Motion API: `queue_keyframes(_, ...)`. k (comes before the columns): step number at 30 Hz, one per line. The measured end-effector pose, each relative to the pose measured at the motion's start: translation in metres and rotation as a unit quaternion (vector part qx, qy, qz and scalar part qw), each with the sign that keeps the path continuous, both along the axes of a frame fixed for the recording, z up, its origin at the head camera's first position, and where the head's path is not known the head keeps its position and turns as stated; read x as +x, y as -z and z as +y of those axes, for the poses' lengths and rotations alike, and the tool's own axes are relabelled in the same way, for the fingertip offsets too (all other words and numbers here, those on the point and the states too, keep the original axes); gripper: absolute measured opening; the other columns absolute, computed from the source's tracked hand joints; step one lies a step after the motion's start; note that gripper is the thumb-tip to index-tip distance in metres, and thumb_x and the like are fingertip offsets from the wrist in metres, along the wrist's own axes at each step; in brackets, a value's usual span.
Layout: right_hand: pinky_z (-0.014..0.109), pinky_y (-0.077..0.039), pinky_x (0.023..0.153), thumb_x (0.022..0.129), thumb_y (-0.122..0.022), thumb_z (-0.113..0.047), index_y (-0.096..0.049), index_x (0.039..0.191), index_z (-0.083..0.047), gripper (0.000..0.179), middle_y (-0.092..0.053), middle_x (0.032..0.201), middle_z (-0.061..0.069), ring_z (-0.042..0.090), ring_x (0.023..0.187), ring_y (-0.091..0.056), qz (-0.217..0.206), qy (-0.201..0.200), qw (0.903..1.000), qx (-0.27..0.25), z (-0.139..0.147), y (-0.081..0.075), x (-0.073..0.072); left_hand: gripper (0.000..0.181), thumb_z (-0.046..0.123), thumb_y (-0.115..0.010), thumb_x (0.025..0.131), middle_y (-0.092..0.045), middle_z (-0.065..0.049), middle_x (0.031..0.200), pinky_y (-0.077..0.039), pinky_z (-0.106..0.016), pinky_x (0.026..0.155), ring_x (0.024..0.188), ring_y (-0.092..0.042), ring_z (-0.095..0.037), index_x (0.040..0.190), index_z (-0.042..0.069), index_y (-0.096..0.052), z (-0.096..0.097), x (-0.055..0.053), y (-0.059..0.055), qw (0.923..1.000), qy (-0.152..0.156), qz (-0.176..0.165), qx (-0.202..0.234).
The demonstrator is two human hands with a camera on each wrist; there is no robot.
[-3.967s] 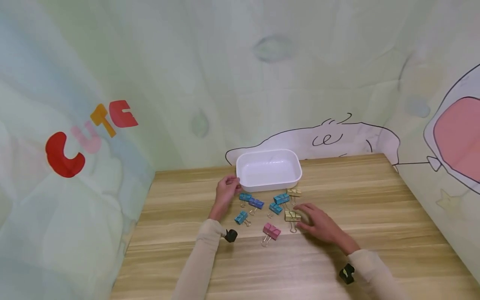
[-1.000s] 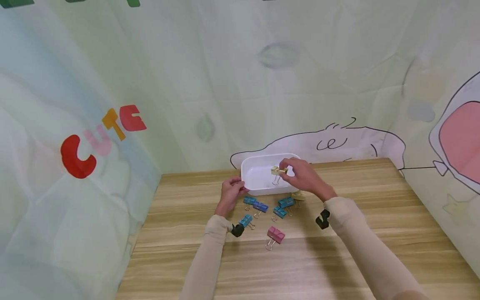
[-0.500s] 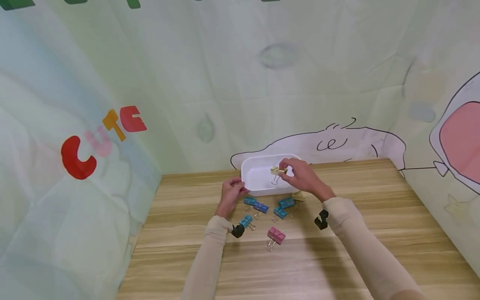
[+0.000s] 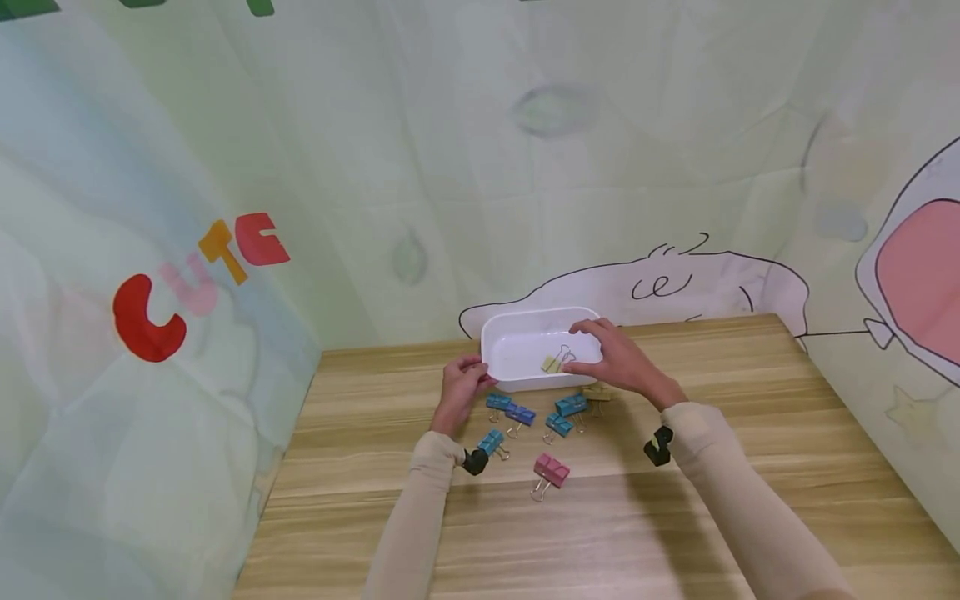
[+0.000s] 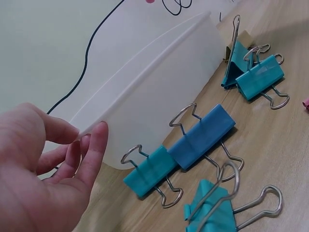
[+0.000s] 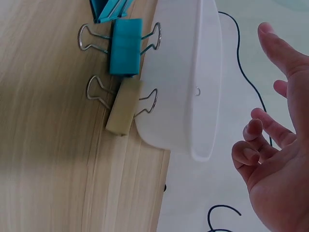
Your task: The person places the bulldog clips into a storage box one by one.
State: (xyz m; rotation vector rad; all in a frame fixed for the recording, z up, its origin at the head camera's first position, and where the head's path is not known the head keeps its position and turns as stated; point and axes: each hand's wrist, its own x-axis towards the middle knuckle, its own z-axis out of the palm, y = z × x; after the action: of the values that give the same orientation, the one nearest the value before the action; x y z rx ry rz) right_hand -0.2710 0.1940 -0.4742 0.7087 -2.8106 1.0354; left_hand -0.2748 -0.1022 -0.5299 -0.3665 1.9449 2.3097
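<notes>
In the head view my left hand (image 4: 461, 388) pinches the near left corner of the white plastic basin (image 4: 491, 337); thumb and fingers meet at its rim (image 5: 113, 104) in the left wrist view. My right hand (image 4: 624, 360) hovers over the basin's right side with thumb and fingers spread and nothing between them. Just below its fingertips a yellow binder clip (image 4: 552, 364) lies in the basin, wire handles up. Another yellow binder clip (image 6: 124, 107) stands on the table against the basin's outer wall, beside a teal binder clip (image 6: 126, 47).
Before the basin lie a blue binder clip (image 4: 520, 414), teal binder clips (image 4: 491, 442) and a pink binder clip (image 4: 552, 470). The wooden table (image 4: 360, 417) ends at a printed curtain (image 4: 390, 208) behind and at both sides.
Four seconds ago my right hand was at a yellow binder clip on the table. It carried that clip over the basin and has now let it go inside. My left hand stays at the rim.
</notes>
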Motion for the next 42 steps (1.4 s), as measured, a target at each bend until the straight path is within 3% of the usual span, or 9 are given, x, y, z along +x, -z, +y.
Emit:
queue_keyframes(8, 0.039, -0.053, 0.078, 0.085, -0.087, -0.042, -0.062, 0.133, -0.009, 0.063, -0.058, 0.137, 0.02, 0.037, 0.101, -0.057, -0.021, 0.018, 0.9994, -0.019, 0.016, 0.008, 0.009, 0.038, -0.005, -0.057, 0.101, -0.054, -0.038, 0.128, -0.064, -0.024, 0.076, 0.101, -0.068, -0.038, 0.136, -0.017, -0.049, 0.001, 0.0, -0.002, 1.0, -0.003, 0.001, 0.003)
queue_keyframes(14, 0.031, -0.047, 0.065, 0.084, -0.088, -0.033, -0.065, 0.126, -0.003, 0.057, -0.063, 0.126, 0.016, 0.024, 0.077, -0.053, -0.006, 0.012, 0.9989, -0.046, 0.029, 0.022, 0.019, 0.038, -0.005, -0.057, 0.101, -0.054, -0.038, 0.128, -0.064, -0.025, 0.076, 0.096, -0.07, -0.034, 0.136, -0.018, -0.049, 0.0, 0.0, -0.002, 1.0, -0.003, 0.001, 0.004)
queue_keyframes(18, 0.027, -0.047, 0.061, 0.082, -0.09, -0.029, -0.067, 0.122, -0.001, 0.053, -0.067, 0.118, 0.017, 0.019, 0.072, -0.052, 0.003, 0.01, 0.9983, -0.058, 0.036, 0.038, 0.024, 0.038, -0.004, -0.057, 0.102, -0.054, -0.036, 0.127, -0.064, -0.026, 0.078, 0.099, -0.069, -0.035, 0.137, -0.017, -0.049, 0.0, 0.001, -0.002, 1.0, -0.003, -0.001, 0.005)
queue_keyframes(25, 0.027, -0.049, 0.063, 0.081, -0.091, -0.025, -0.07, 0.118, -0.004, 0.047, -0.069, 0.11, 0.017, 0.025, 0.073, -0.056, -0.023, 0.004, 0.9966, -0.079, 0.044, 0.063, 0.036, 0.04, -0.002, -0.057, 0.102, -0.054, -0.035, 0.129, -0.064, -0.029, 0.084, 0.108, -0.066, -0.041, 0.139, -0.015, -0.048, -0.002, 0.0, -0.001, 1.0, -0.002, -0.008, 0.003)
queue_keyframes(30, 0.027, -0.052, 0.062, 0.084, -0.089, -0.026, -0.07, 0.118, -0.004, 0.045, -0.068, 0.111, 0.014, 0.018, 0.069, -0.057, -0.029, 0.011, 0.9969, -0.072, 0.046, 0.075, 0.038, 0.041, -0.002, -0.058, 0.102, -0.054, -0.035, 0.129, -0.064, -0.03, 0.086, 0.107, -0.067, -0.04, 0.139, -0.015, -0.048, -0.004, -0.001, 0.0, 1.0, -0.001, -0.008, 0.005)
queue_keyframes(38, 0.032, -0.051, 0.07, 0.087, -0.085, -0.013, -0.07, 0.12, -0.001, 0.038, -0.071, 0.116, 0.017, 0.014, 0.067, -0.052, 0.002, 0.01, 0.9992, -0.038, 0.042, 0.082, 0.038, 0.039, -0.003, -0.057, 0.103, -0.053, -0.037, 0.13, -0.064, -0.026, 0.079, 0.096, -0.07, -0.031, 0.138, -0.016, -0.048, -0.007, 0.0, 0.0, 0.9999, -0.005, -0.007, 0.009)
queue_keyframes(42, 0.041, -0.056, 0.077, 0.088, -0.083, -0.012, -0.07, 0.123, -0.003, 0.038, -0.071, 0.121, 0.017, 0.017, 0.074, -0.059, -0.001, 0.019, 0.9997, -0.013, 0.039, 0.083, 0.038, 0.04, -0.003, -0.057, 0.102, -0.053, -0.037, 0.131, -0.064, -0.025, 0.079, 0.097, -0.07, -0.032, 0.139, -0.016, -0.047, -0.008, 0.001, -0.001, 0.9999, -0.003, -0.009, 0.011)
